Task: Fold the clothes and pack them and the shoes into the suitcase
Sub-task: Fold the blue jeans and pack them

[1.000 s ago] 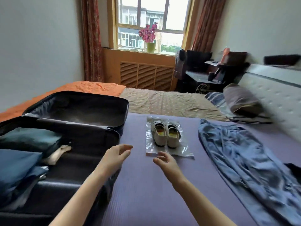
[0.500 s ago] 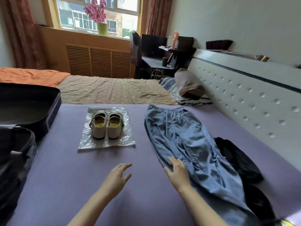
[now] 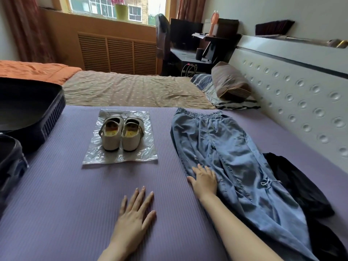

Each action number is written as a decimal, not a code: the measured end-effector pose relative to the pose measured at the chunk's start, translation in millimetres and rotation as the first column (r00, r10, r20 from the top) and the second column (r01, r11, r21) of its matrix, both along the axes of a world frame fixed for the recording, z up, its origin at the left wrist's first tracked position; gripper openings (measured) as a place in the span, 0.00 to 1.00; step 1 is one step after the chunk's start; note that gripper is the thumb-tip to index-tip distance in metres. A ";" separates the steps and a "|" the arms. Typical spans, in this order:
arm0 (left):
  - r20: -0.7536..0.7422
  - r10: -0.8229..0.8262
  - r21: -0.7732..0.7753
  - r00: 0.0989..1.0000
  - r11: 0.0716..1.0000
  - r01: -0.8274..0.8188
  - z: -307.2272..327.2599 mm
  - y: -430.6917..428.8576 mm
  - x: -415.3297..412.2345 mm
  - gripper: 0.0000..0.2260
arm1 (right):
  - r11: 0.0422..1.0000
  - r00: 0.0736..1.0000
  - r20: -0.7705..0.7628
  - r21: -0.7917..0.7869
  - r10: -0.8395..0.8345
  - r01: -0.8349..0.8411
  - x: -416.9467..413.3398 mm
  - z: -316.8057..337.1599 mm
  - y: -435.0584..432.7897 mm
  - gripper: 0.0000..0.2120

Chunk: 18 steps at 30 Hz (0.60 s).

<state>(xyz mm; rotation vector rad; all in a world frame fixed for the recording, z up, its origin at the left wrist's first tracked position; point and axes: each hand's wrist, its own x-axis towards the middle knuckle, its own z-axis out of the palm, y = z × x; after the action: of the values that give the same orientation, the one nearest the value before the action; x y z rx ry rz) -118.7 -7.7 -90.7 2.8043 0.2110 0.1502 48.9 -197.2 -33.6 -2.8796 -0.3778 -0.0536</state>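
- We see the suitcase [image 3: 32, 112] at far left, lid open. It's mostly cut off by the frame, so we can't read its contents.
- Cream shoes [image 3: 121, 134] sit side by side on a clear plastic bag [image 3: 120, 157] on the purple mat [image 3: 56, 204], apart from the suitcase.
- Left hand [image 3: 133, 213] lies flat on the mat, fingers straight and spread, holding nothing.
- Right hand [image 3: 204, 179] rests flat on the near left edge of the blue trousers [image 3: 226, 147], fingers straight.
- Trousers lie unfolded, waistband away from us, hems cut off at the bottom.
- Black garment [image 3: 293, 181] lies at right, partly under the trousers and cut off. We can't tell what type it is.
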 end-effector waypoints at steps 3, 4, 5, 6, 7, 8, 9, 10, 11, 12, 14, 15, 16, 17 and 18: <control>0.050 -0.005 -0.011 0.999 1.000 0.005 -7.7 0.2 0.8 0.24 | 0.989 0.998 0.050 0.148 -0.030 0.022 -5.0 -8.5 1.3 0.15; 0.055 -0.011 0.003 0.998 1.000 0.011 -12.2 0.6 2.3 0.24 | 0.981 0.998 0.053 0.194 -0.015 0.004 -8.9 -10.5 1.4 0.14; 0.046 -0.014 0.013 0.999 1.000 0.013 -13.2 1.0 2.4 0.25 | 0.971 0.998 0.060 0.238 0.014 -0.028 -14.3 -11.7 1.4 0.14; 0.078 -0.010 0.015 0.997 1.000 0.009 -12.8 1.2 3.3 0.29 | 0.959 0.996 0.074 0.273 0.054 -0.072 -21.4 -11.6 1.6 0.13; 0.121 0.015 -0.017 0.993 1.000 -0.013 -9.1 0.7 5.6 0.35 | 0.947 0.991 0.089 0.299 0.097 -0.119 -31.0 -11.2 1.4 0.12; 0.135 0.052 -0.085 0.989 0.996 -0.041 -4.3 -0.3 9.8 0.40 | 0.933 0.984 0.106 0.317 0.143 -0.169 -41.9 -10.5 0.4 0.12; 0.126 0.114 -0.188 0.985 0.978 -0.089 4.2 -2.5 13.9 0.41 | 0.917 0.975 0.116 0.334 0.189 -0.218 -53.6 -11.0 -1.2 0.11; 0.138 0.192 -0.305 0.972 0.942 -0.143 13.0 -4.0 19.6 0.36 | 0.895 0.962 0.126 0.353 0.243 -0.272 -66.9 -10.2 -3.1 0.10; 0.146 0.280 -0.406 0.949 0.891 -0.200 20.7 -4.7 27.3 0.29 | 0.868 0.942 0.137 0.368 0.306 -0.335 -80.3 -9.0 -5.9 0.10; 0.142 0.346 -0.507 0.927 0.830 -0.232 29.1 -3.6 36.4 0.22 | 0.839 0.915 0.161 0.366 0.369 -0.403 -92.8 -7.9 -9.3 0.10; 0.131 0.384 -0.694 0.914 0.694 -0.193 42.2 -4.5 55.6 0.21 | 0.788 0.850 0.253 0.322 0.462 -0.524 -112.7 -11.3 -19.3 0.09; 0.123 0.368 -0.731 0.922 0.662 -0.166 49.6 -6.6 63.5 0.23 | 0.767 0.811 0.300 0.278 0.502 -0.578 -121.1 -14.0 -25.0 0.08; 0.130 0.347 -0.737 0.929 0.661 -0.143 55.6 -8.7 71.5 0.24 | 0.750 0.774 0.329 0.227 0.541 -0.621 -128.9 -16.7 -31.0 0.08; 0.138 0.327 -0.725 0.935 0.677 -0.129 61.8 -11.1 78.9 0.26 | 0.736 0.744 0.345 0.184 0.572 -0.652 -135.6 -19.8 -37.4 0.08; 0.133 0.297 -0.718 0.946 0.687 -0.114 65.2 -13.3 85.5 0.28 | 0.732 0.729 0.352 0.154 0.588 -0.664 -141.8 -20.1 -43.4 0.07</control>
<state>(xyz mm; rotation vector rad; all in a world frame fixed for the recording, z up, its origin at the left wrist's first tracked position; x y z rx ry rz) -33.3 -21.0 -25.5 1.9597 0.4281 0.3745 -92.9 -240.6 -53.7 -2.3185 -1.2872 -0.3661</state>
